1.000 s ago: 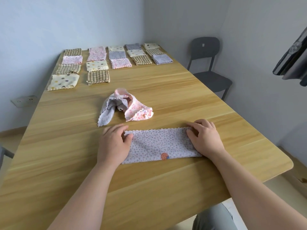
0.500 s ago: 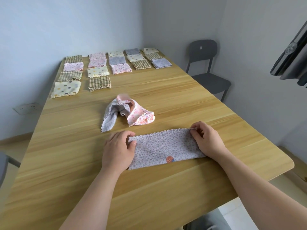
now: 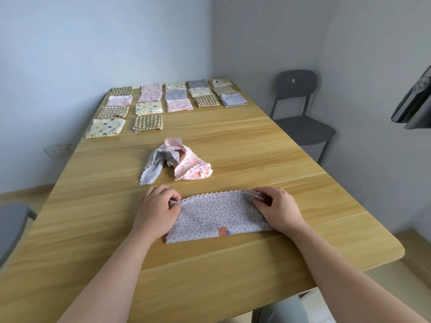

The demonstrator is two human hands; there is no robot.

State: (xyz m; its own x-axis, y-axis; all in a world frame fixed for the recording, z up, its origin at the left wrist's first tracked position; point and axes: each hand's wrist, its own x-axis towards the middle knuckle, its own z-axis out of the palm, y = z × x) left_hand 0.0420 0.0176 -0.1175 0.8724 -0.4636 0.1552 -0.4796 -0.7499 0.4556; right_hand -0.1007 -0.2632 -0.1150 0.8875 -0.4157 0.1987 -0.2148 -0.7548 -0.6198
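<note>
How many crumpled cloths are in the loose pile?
2: a grey cloth on the left, a pink floral cloth on the right, touching; more may be hidden beneath.

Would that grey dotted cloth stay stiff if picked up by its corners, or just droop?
Probably floppy: the grey dotted zigzag-edged cloth puckers where the left hand and right hand pinch its far corners. Likely light, as it looks thin. Pushed, it would probably bunch like the crumpled cloths behind.
</note>
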